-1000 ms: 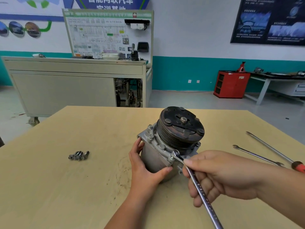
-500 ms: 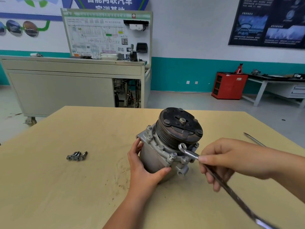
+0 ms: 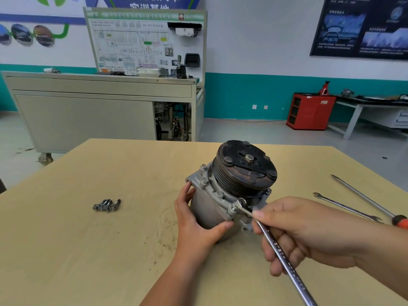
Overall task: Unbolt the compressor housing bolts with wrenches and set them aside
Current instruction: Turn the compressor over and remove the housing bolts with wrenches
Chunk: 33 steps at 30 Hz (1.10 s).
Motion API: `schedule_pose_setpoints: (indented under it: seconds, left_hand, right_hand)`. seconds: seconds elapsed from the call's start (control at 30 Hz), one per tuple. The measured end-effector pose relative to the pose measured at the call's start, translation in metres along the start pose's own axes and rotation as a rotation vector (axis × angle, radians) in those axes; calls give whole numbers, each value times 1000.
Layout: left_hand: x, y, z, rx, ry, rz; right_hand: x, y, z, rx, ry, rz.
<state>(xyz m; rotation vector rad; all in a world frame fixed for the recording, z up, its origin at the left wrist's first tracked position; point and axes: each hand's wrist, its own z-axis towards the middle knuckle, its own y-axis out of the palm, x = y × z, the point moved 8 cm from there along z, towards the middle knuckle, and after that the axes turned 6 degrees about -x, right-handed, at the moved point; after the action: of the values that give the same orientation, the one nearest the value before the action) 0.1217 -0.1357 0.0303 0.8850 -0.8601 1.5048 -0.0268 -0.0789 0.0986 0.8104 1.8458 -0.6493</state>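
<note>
A grey compressor (image 3: 212,208) with a black pulley (image 3: 245,166) lies tilted on the wooden table (image 3: 88,250). My left hand (image 3: 194,221) grips the housing from the near left side. My right hand (image 3: 304,233) holds a long steel wrench (image 3: 276,246), whose open end sits on a housing bolt (image 3: 234,209) at the flange's near edge. Several removed bolts (image 3: 107,205) lie in a small heap on the table to the left.
A second wrench (image 3: 346,207) and a screwdriver with an orange handle (image 3: 366,199) lie on the table's right side. Beyond the table stand a grey training bench (image 3: 99,111) and a red cabinet (image 3: 311,111) on the floor.
My right hand swung the wrench handle out to the right, then brought it back toward me; the wrench head sits on the near flange bolt again. My left hand has kept its hold.
</note>
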Motion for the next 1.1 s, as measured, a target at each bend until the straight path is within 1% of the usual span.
schedule_pose_setpoints:
  seconds: [0.1, 0.23, 0.37, 0.5, 0.53, 0.57, 0.63, 0.77, 0.8, 0.83, 0.87, 0.9, 0.97, 1.0, 1.03, 1.1]
  left_hand:
    - [0, 0, 0, 3, 7, 7]
    - [0, 0, 0, 2, 10, 10]
    - [-1, 0, 0, -3, 5, -1]
    - [-1, 0, 0, -3, 0, -7]
    - [-1, 0, 0, -3, -1, -2]
    - [0, 0, 0, -2, -3, 1]
    - [0, 0, 1, -1, -12, 3]
    - [1, 0, 0, -5, -16, 2]
    - [1, 0, 0, -7, -18, 3]
    - [0, 0, 0, -8, -19, 6]
    - [0, 0, 0, -8, -21, 7]
    - [0, 0, 0, -7, -22, 4]
    - [-1, 0, 0, -7, -26, -3]
    - [-1, 0, 0, -6, -25, -6]
    - [-1, 0, 0, -5, -23, -7]
    - [-1, 0, 0, -1, -15, -5]
  right_hand:
    - [2, 0, 1, 3, 19, -18]
    - [-2, 5, 5, -59, 41, -27]
    - [-5, -8, 6, -87, 106, -123]
    - [-3, -2, 7, -130, 119, -95]
    - [-1, -1, 7, -137, 121, -130]
    - [-1, -4, 6, -129, 123, -194]
    - [-11, -18, 6, -55, 93, -398]
    - [-43, -39, 4, 171, -55, -996]
    - [-47, -41, 3, 228, -105, -1080]
    - [-46, -42, 2, 254, -144, -1094]
    - [-40, -43, 1, 237, -147, -989]
    - [-31, -43, 1, 170, -119, -797]
    - [-14, -34, -3, -23, -37, -378]
    - [-10, -27, -6, -95, -20, -248]
    - [-7, -20, -8, -150, -11, -185]
    - [-1, -6, -8, -209, -3, -137]
